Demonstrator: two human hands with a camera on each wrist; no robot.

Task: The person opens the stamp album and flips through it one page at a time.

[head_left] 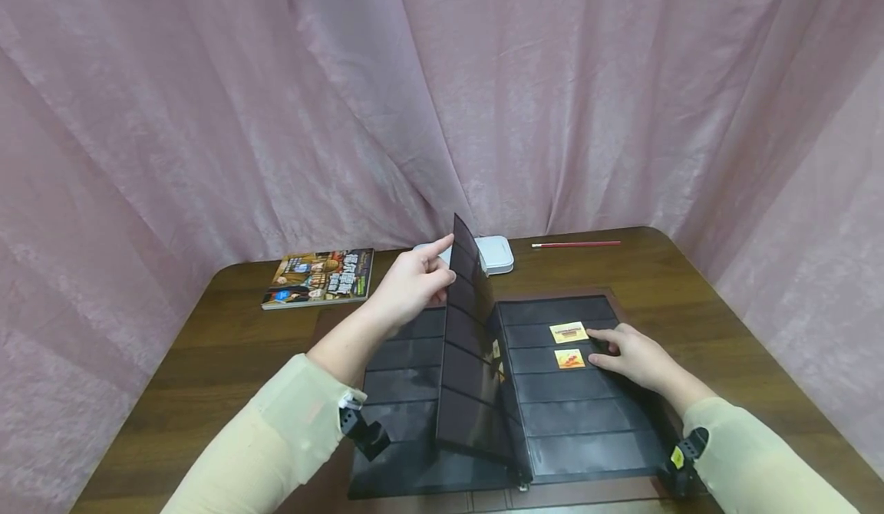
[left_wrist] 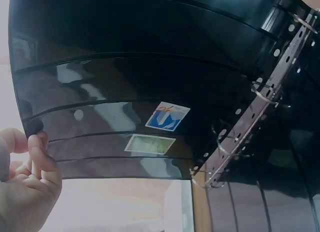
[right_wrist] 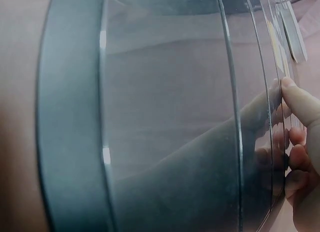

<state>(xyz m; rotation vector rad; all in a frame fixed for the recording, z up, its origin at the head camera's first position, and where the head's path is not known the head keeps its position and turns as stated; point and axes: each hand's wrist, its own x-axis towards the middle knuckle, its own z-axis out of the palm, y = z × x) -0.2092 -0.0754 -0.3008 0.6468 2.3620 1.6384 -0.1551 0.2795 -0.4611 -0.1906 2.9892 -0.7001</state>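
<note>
A black stamp album lies spread on the table, one pocketed page standing nearly upright in the middle. My left hand pinches that page's outer edge near its top. In the left wrist view, a blue-and-white stamp and a greenish stamp sit in the page's strips, beside the metal ring binding. On the right-hand page are a yellow stamp and, nearer me, an orange-yellow stamp. My right hand rests at the right of these two, fingertips on the page.
At the back left of the wooden table lies a magazine with a colourful cover. Behind the raised page is a white case, partly hidden. A red pencil lies at the back right, before a pink curtain.
</note>
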